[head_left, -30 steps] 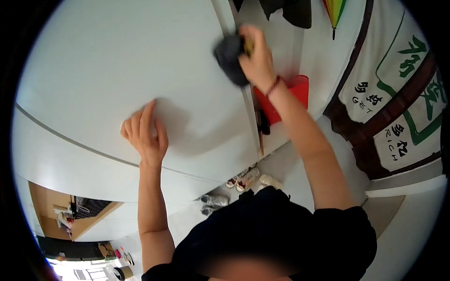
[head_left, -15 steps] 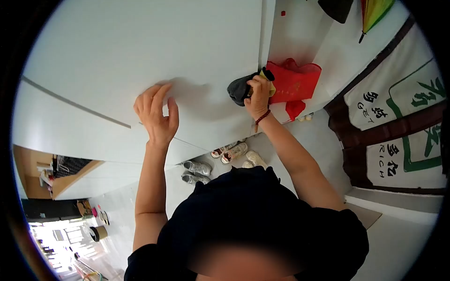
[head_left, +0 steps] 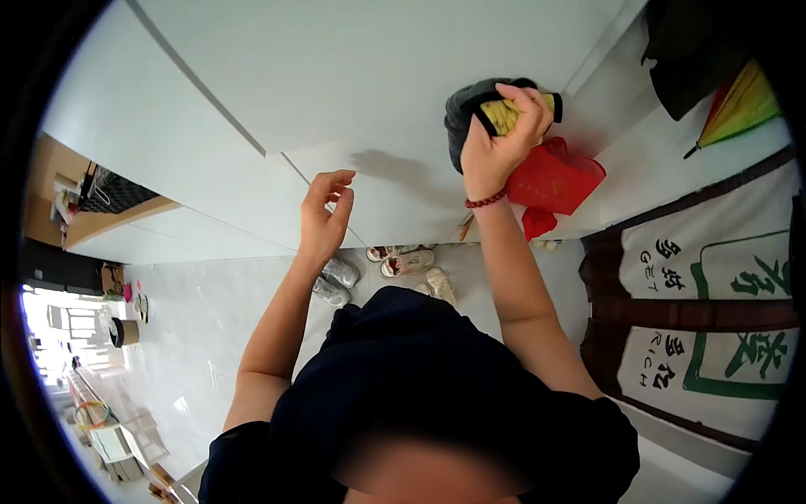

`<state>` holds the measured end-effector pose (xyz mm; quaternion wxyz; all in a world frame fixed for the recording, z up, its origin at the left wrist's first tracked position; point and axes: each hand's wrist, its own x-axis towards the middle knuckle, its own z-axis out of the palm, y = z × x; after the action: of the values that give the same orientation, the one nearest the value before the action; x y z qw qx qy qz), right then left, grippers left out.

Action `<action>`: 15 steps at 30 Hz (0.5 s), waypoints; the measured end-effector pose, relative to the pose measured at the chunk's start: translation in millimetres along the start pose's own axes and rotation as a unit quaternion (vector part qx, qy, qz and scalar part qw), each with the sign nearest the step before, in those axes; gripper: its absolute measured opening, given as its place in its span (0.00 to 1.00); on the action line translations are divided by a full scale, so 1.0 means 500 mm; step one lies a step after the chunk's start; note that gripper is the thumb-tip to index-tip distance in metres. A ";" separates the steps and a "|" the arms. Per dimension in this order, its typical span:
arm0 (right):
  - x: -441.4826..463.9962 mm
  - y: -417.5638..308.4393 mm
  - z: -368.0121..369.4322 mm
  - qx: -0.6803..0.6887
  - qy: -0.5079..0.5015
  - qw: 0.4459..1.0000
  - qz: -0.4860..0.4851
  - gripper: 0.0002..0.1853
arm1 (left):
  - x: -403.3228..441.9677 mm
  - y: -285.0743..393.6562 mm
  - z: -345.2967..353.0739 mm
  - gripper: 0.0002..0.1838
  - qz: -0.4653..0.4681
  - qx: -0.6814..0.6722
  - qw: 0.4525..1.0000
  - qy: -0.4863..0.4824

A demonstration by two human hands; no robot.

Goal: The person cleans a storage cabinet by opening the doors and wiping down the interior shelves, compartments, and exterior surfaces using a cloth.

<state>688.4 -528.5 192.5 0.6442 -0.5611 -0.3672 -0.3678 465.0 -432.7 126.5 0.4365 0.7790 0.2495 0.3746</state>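
My right hand (head_left: 502,143) is wrapped around a soft grey-and-yellow bundle with black edging (head_left: 474,105), up against the white cabinet front (head_left: 378,84). The bundle's kind is unclear, since my fingers cover part of it. Just below and beyond that hand, a red bag (head_left: 558,181) sits at the cabinet's open side. My left hand (head_left: 323,220) is lower and to the left, in front of the cabinet doors, its fingers bent loosely and apart with nothing in them. A shadow falls on the door above it.
Several shoes (head_left: 407,262) stand on the floor under the cabinet. A folded umbrella (head_left: 743,105) and a dark item (head_left: 684,63) hang at the upper right. A lettered door curtain (head_left: 714,269) hangs on the right. At far left are an open shelf (head_left: 117,206) and a bin (head_left: 124,333).
My right hand has moved up and to the right with the grey-and-yellow bundle. My left hand has come down and right, away from the upper door. The view has shifted too.
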 end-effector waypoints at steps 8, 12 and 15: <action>-0.238 -0.026 0.125 0.050 -0.415 0.880 -0.227 0.10 | -0.018 -0.049 -0.034 0.15 -0.091 -0.124 0.988 -0.011; -0.180 -0.097 0.108 0.071 -0.475 0.865 -0.144 0.20 | -0.055 -0.055 -0.087 0.11 -0.148 -0.168 0.975 0.005; -0.179 -0.127 0.130 0.098 -0.473 0.865 -0.134 0.20 | -0.056 -0.048 -0.126 0.11 -0.156 -0.196 0.967 0.039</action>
<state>586.8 -464.8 148.5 0.3899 -0.5467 -0.7337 -0.1034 396.3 -410.0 116.8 0.6238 0.6141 0.3068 0.3736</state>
